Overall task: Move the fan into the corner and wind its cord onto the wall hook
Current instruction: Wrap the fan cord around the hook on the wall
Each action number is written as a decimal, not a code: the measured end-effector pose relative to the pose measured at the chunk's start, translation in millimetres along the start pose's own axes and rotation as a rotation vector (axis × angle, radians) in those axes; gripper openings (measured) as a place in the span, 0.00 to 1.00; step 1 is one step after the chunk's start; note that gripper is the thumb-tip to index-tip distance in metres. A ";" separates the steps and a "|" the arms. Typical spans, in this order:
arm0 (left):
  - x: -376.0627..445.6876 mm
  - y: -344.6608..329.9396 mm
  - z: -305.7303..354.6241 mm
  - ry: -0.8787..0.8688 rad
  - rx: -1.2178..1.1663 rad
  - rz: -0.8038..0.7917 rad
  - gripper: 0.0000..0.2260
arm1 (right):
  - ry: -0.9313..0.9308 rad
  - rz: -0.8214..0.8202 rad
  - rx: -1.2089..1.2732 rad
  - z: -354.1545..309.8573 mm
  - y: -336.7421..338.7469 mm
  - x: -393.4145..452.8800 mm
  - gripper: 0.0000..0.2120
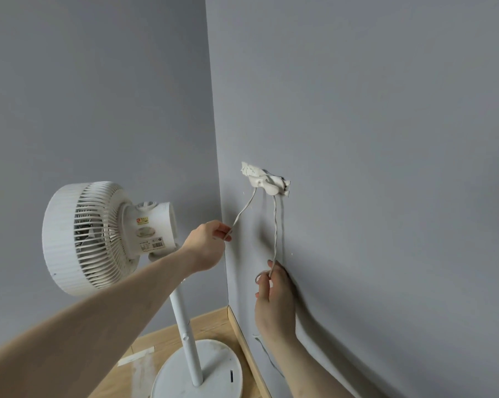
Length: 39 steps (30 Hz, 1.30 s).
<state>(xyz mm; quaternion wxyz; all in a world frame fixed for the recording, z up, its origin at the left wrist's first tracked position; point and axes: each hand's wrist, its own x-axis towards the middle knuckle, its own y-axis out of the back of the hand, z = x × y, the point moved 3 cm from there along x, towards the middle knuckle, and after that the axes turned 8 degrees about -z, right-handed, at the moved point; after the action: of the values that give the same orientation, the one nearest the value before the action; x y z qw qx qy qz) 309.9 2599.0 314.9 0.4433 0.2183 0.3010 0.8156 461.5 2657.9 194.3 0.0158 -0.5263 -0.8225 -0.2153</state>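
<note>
Left hand (pixel 206 245) pinching thin white cord (pixel 275 225), right hand (pixel 274 300) likewise

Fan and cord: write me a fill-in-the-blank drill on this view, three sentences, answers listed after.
1. The cord hangs over the ____ on the wall.
2. The fan stands on a round ____ near the corner.
3. The right hand pinches the cord ____ the left hand.

Answers: hook; base; lower than

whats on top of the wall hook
The white cord is draped over the wall hook, one strand running down to each hand. The hook's mounting is partly covered.
</note>
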 end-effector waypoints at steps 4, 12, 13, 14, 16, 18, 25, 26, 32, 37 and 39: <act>1.6 -3.3 -0.7 -0.019 0.006 -0.004 0.22 | -0.061 -0.012 -0.001 6.8 -9.3 7.5 0.13; 7.2 -3.9 -7.3 -0.016 -0.038 0.004 0.20 | -0.274 -0.020 0.217 18.6 -14.9 28.1 0.18; 8.7 -4.6 -9.4 -0.011 -0.049 0.008 0.20 | -0.288 -0.017 0.248 15.3 -16.2 30.1 0.19; 10.4 -5.3 -11.2 -0.006 -0.060 0.011 0.19 | -0.295 -0.015 0.276 13.2 -18.3 33.2 0.19; 13.7 -7.0 -14.7 -0.003 -0.116 0.019 0.18 | -0.324 -0.021 0.356 8.4 -26.6 39.4 0.24; 17.6 -7.9 -20.1 0.015 -0.184 0.035 0.16 | -0.392 -0.017 0.499 7.7 -41.9 47.2 0.25; 29.3 -4.2 -26.5 0.035 -0.249 0.069 0.09 | -0.432 -0.021 0.715 -9.0 -47.3 72.5 0.18; 31.8 -4.0 -24.9 0.029 -0.256 0.063 0.08 | -0.434 -0.043 0.705 -7.7 -50.3 75.0 0.20; 47.3 -12.9 3.9 -0.034 -0.463 -0.110 0.14 | -0.467 -0.190 0.409 -6.5 -71.6 74.5 0.20; 48.6 -21.1 20.3 0.021 -0.435 -0.278 0.19 | -0.495 -0.301 0.319 -12.4 -71.4 71.5 0.12; 47.8 -21.7 20.6 0.033 -0.397 -0.347 0.20 | -0.484 -0.315 0.308 -11.5 -69.6 70.1 0.08</act>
<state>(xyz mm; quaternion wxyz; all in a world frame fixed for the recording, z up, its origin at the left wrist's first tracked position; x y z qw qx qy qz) 311.1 2655.2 319.2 0.6057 0.0587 0.1754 0.7739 367.2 2689.3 198.9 -0.1344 -0.4197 -0.8966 0.0433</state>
